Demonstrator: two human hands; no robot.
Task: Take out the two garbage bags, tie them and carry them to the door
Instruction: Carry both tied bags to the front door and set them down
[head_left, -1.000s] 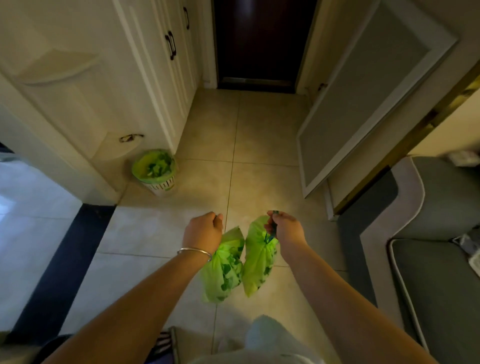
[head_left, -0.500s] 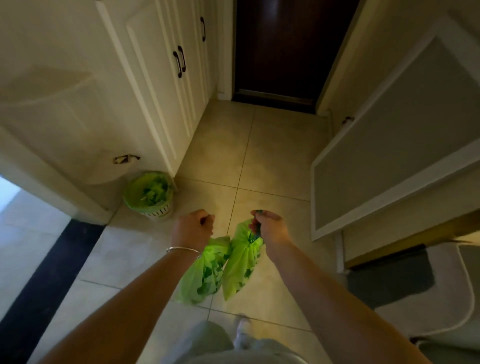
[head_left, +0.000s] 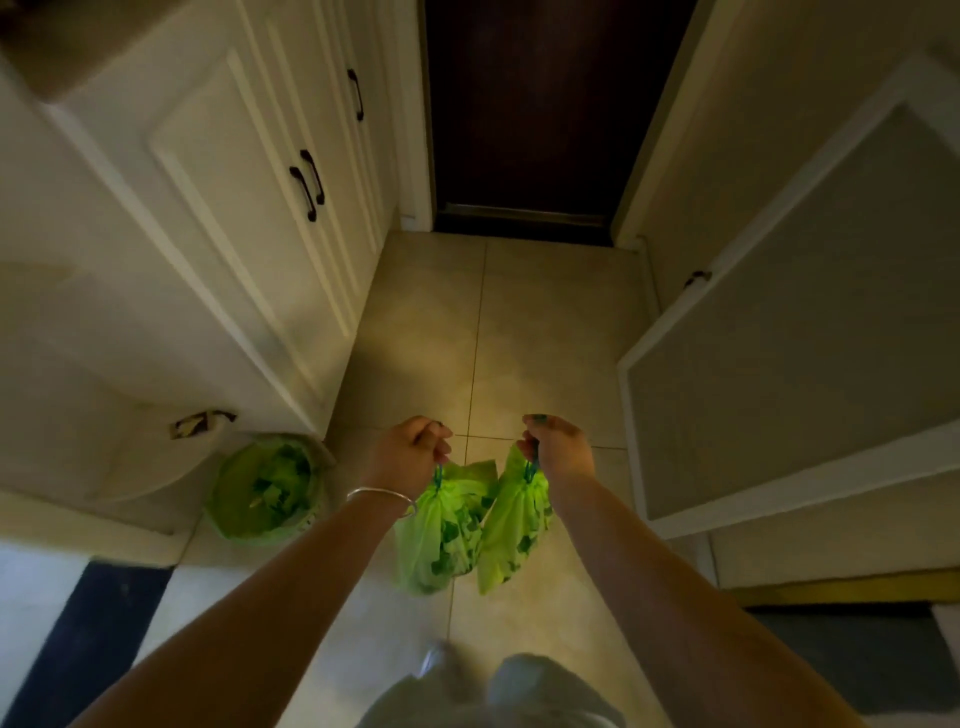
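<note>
Two bright green garbage bags hang side by side above the tiled floor, both cinched at the neck by blue drawstrings. My left hand (head_left: 410, 449), with a silver bangle on the wrist, is shut on the drawstring of the left bag (head_left: 441, 530). My right hand (head_left: 558, 449) grips the drawstring of the right bag (head_left: 514, 530). The two bags touch each other. The dark brown door (head_left: 524, 114) stands straight ahead at the end of the short hallway.
White cabinets with black handles (head_left: 306, 184) line the left side. A small bin with a green liner (head_left: 265, 488) sits at the cabinet's foot. An open white-framed panel door (head_left: 789, 322) juts in on the right. Beige floor tiles (head_left: 514, 322) run to the door.
I have walked forward: the dark door and cabinets are closer and larger, the bin has slid to my lower left, and the sofa on the right has left view. Both bags stay gripped.
</note>
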